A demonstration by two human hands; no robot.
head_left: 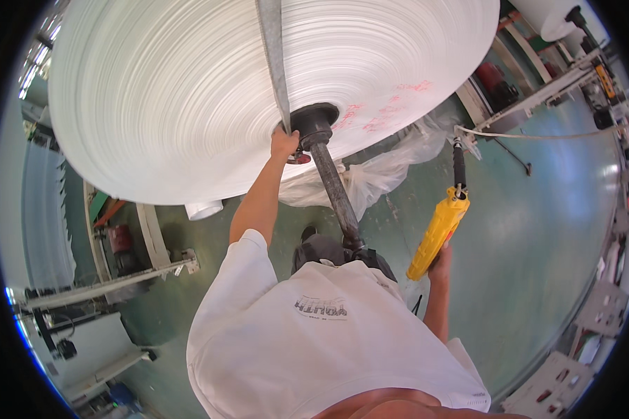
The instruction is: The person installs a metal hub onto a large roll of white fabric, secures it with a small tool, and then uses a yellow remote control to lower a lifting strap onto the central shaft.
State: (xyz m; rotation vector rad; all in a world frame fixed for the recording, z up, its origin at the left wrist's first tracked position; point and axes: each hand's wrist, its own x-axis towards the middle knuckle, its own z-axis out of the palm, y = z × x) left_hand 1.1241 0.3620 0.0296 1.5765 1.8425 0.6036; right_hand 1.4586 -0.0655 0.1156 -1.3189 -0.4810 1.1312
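Observation:
A huge white roll (pixel 168 105) of wound sheet fills the upper part of the head view, with red handwriting on its end face. From its black hub (pixel 314 124) a dark metal shaft (pixel 337 192) sticks out toward my body. A grey flat strap (pixel 272 52) comes down across the roll to the hub. My left hand (pixel 284 142) is closed around the strap's lower end, beside the hub. Just under that hand is a small red part (pixel 300 159). At my right side, my right hand (pixel 440 260) grips a yellow hoist pendant control (pixel 437 234), its fingers partly hidden behind it.
Crumpled clear plastic film (pixel 391 167) lies under the roll on the green floor (pixel 531 230). A pale cord (pixel 538 135) runs rightward from the pendant's top. Metal frames (pixel 112 285) with red parts stand left and upper right. Grey panels (pixel 548 387) sit at lower right.

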